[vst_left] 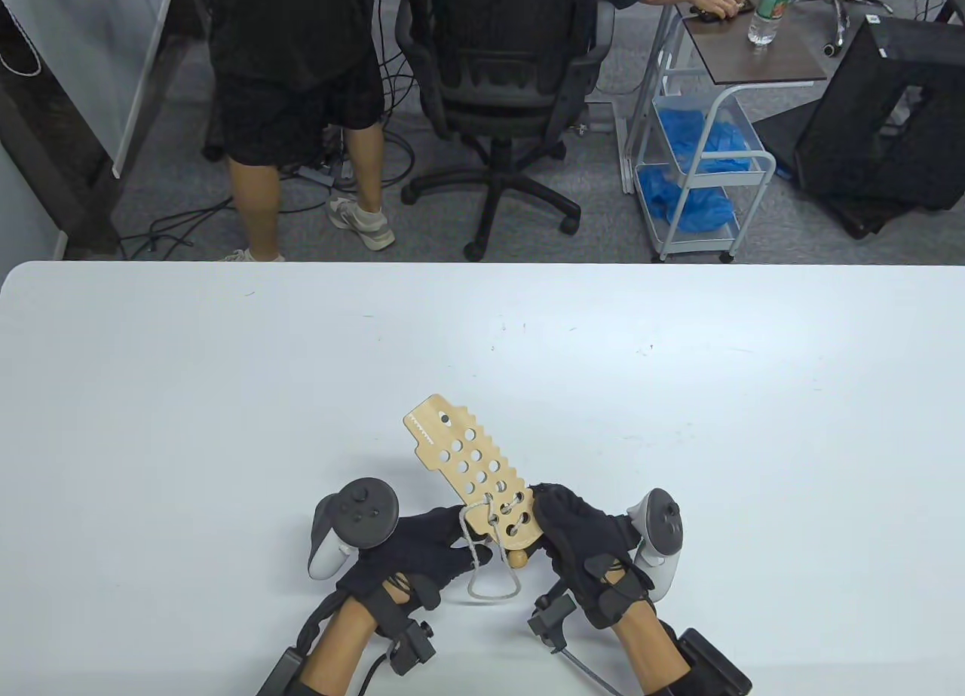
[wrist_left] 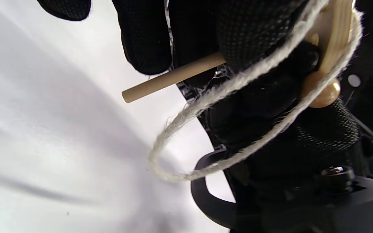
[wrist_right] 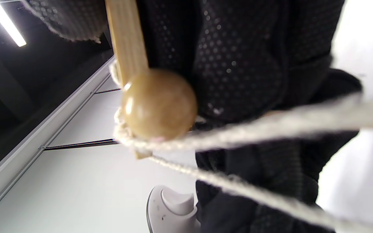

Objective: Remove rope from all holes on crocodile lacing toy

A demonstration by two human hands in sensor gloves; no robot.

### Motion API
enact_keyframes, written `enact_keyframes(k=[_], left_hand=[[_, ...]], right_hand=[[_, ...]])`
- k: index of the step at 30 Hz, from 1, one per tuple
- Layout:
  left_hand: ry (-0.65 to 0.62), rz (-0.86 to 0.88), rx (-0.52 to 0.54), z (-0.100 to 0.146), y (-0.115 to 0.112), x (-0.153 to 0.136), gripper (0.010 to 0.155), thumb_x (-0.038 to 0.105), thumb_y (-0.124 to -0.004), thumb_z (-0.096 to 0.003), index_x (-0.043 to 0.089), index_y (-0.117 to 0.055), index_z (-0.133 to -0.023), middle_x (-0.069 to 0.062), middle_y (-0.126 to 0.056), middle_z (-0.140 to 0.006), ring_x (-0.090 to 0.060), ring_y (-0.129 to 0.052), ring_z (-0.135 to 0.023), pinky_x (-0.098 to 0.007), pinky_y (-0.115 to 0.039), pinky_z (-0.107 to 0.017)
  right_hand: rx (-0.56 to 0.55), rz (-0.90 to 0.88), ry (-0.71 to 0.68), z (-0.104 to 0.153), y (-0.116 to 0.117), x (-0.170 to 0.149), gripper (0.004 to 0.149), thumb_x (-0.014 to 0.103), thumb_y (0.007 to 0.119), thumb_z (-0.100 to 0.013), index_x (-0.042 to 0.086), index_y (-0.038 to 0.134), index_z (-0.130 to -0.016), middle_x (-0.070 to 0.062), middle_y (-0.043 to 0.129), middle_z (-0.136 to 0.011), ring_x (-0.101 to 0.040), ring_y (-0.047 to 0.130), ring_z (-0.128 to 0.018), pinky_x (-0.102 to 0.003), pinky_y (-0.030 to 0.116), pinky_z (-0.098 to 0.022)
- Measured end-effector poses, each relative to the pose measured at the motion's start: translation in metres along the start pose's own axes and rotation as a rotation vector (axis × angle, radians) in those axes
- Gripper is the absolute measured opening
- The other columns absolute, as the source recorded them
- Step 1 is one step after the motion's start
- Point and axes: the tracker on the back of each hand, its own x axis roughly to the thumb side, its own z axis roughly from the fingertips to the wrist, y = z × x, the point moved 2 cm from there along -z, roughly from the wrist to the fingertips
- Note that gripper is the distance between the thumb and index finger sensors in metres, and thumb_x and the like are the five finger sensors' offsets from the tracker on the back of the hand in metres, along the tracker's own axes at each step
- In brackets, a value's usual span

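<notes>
The wooden crocodile lacing board (vst_left: 471,466) is tilted up off the table, its near end between my hands. My right hand (vst_left: 577,534) grips the board's near right end. A pale rope (vst_left: 494,575) runs through the nearest holes and hangs in a loop below; a wooden bead (vst_left: 517,558) sits at the board's near edge. My left hand (vst_left: 433,549) pinches the rope's wooden needle stick (wrist_left: 170,77) beside the board. The rope loop (wrist_left: 206,129) and bead (wrist_left: 324,94) show in the left wrist view. The bead (wrist_right: 159,103), board edge (wrist_right: 126,38) and rope (wrist_right: 270,127) show close in the right wrist view.
The white table (vst_left: 226,394) stretches wide on all sides of my hands. Beyond its far edge are an office chair (vst_left: 501,85), a standing person (vst_left: 294,108) and a cart (vst_left: 701,153) with blue items.
</notes>
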Motion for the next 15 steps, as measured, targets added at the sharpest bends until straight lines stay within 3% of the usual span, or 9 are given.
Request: enact_keyframes(k=[6,15], left_hand=[[-0.004,-0.037,0.075,0.003,0.006,0.003,0.047,0.033,-0.086,-0.0472,0.037,-0.084,-0.094,0.001,-0.098,-0.089,-0.025,-0.093,-0.080,-0.068,-0.063,-0.069],[0.004,-0.005,0.264,0.014,0.032,-0.003,0.057,0.026,-0.084,-0.0491,0.045,-0.071,-0.101,0.002,-0.095,-0.086,-0.021,-0.095,-0.069,-0.064,-0.067,-0.067]], right_hand=[[-0.045,-0.001,0.004,0.000,-0.006,0.000,0.048,0.039,0.076,-0.045,0.002,0.080,-0.074,-0.020,0.100,-0.052,-0.035,0.102,-0.033,-0.061,0.078,-0.041],[-0.207,0.069,0.052,0.001,-0.038,-0.004,0.048,0.039,0.076,-0.045,0.001,0.080,-0.074,-0.021,0.099,-0.052,-0.036,0.102,-0.033,-0.061,0.077,-0.041]])
